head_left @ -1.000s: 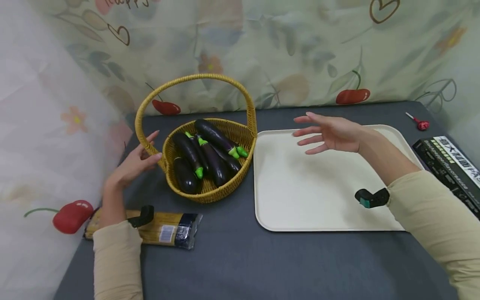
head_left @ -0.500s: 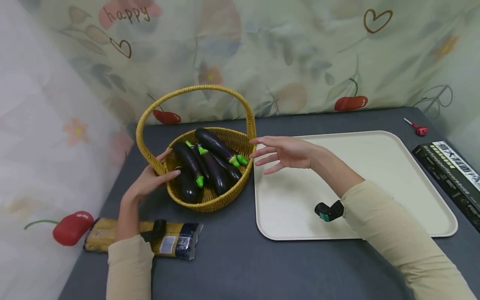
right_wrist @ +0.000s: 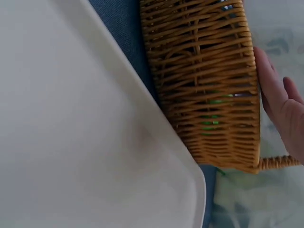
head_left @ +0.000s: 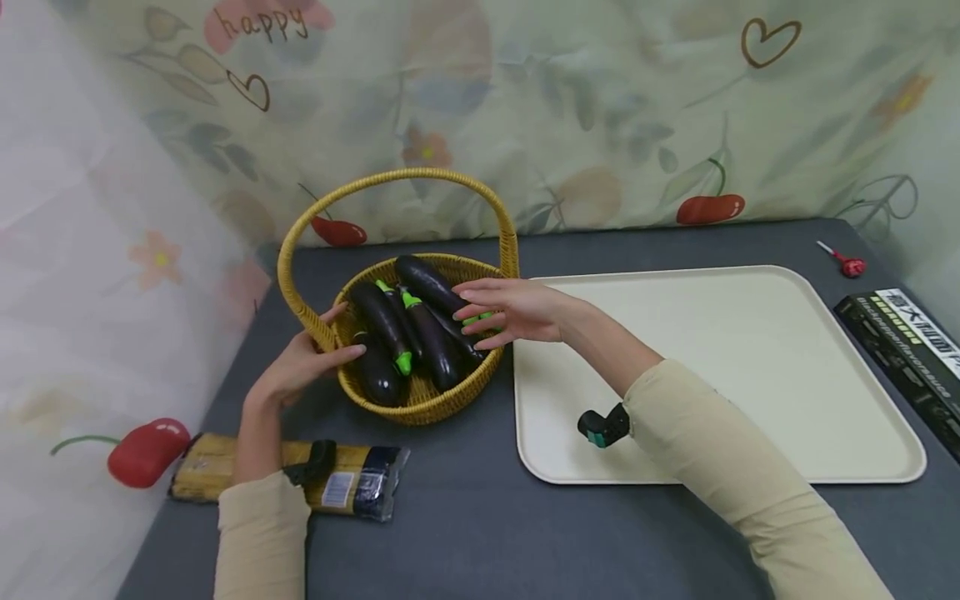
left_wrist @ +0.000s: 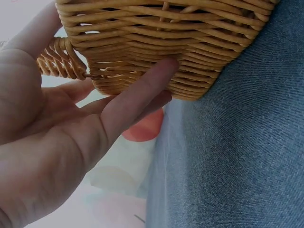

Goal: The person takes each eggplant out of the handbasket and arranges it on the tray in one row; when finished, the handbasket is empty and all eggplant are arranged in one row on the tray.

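Observation:
A yellow woven basket (head_left: 442,404) with a tall arched handle stands on the dark cloth and holds several dark purple eggplants (head_left: 438,350) with green caps. My left hand (head_left: 303,367) holds the basket's left rim beside the handle's foot, thumb over the edge. In the left wrist view, its fingers (left_wrist: 137,97) lie along the outer weave. Fingers spread, my right hand (head_left: 525,308) hangs over the basket's right rim and partly covers the eggplants there; it grips nothing. The right wrist view shows this hand (right_wrist: 285,109) just above the rim.
A large cream tray (head_left: 712,375) lies right of the basket, under my right forearm. Beneath my left wrist is a packet of spaghetti (head_left: 352,479). At the right edge are a black box (head_left: 900,358) and a red lollipop (head_left: 851,267). Printed cloth hangs behind.
My right hand has swept left from above the tray to over the basket's right side. The left hand has moved right from the handle's side and taken hold of the rim.

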Motion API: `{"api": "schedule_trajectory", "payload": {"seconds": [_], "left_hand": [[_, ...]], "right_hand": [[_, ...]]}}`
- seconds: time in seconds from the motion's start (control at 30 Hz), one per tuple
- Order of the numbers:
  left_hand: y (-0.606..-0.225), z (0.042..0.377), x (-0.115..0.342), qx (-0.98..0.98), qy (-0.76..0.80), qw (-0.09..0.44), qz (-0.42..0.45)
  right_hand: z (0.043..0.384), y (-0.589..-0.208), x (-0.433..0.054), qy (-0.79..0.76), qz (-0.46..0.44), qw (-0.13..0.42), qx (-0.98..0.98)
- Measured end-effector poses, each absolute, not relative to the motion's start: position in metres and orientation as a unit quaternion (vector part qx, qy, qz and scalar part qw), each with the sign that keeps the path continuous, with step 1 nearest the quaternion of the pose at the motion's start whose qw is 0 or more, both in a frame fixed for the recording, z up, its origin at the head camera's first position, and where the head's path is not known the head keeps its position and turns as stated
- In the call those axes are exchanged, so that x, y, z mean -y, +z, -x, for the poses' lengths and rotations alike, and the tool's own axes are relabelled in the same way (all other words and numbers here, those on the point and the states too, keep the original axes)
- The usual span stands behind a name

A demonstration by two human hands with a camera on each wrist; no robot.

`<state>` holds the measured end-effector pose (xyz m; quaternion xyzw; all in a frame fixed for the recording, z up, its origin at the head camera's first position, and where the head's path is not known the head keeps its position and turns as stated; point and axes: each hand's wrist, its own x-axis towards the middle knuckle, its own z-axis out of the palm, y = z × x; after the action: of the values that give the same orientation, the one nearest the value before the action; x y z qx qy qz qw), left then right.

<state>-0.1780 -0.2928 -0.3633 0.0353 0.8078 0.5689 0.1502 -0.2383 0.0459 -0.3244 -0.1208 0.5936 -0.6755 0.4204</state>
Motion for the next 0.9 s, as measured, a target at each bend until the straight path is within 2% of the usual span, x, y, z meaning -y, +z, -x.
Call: {"api": "schedule_trajectory", "payload": {"seconds": [0.43, 0.9], "left_hand": [[-0.363, 0.184, 0.289, -0.803, 0.573, 0.161, -0.031], [-0.365, 0.179, 0.295, -0.802, 0.572, 0.170, -0.022]], "right_hand": [[0.245, -0.325, -0.023, -0.648, 0.097, 0.388, -0.648], [0.243, -0.333, 0.009, -0.546, 0.110, 0.407, -0.724]]}}
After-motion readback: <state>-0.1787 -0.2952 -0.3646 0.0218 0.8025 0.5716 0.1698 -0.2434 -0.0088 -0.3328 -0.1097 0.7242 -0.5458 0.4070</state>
